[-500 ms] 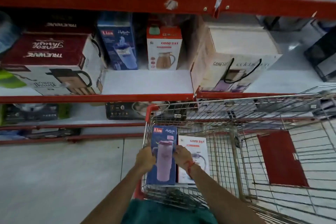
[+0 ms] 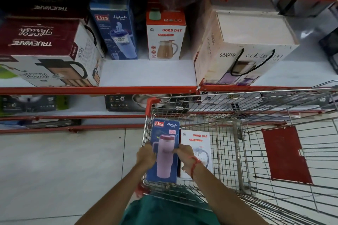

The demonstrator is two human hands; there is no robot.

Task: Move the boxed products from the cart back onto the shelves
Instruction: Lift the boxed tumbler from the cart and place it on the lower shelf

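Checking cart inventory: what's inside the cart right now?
Two boxes in the cart: a blue Liza box, gripped by the left hand and right hand, and beside it a white Good Day box. Anything beneath them is covered.

Both hands hold one blue Liza box [image 2: 164, 151] over the wire cart [image 2: 237, 133]: left hand [image 2: 146, 156] on its left edge, right hand [image 2: 184, 153] on its right edge. A white Good Day box [image 2: 198, 144] lies just beside it in the cart. The red-edged shelf [image 2: 146, 75] above carries matching Liza and Good Day boxes.
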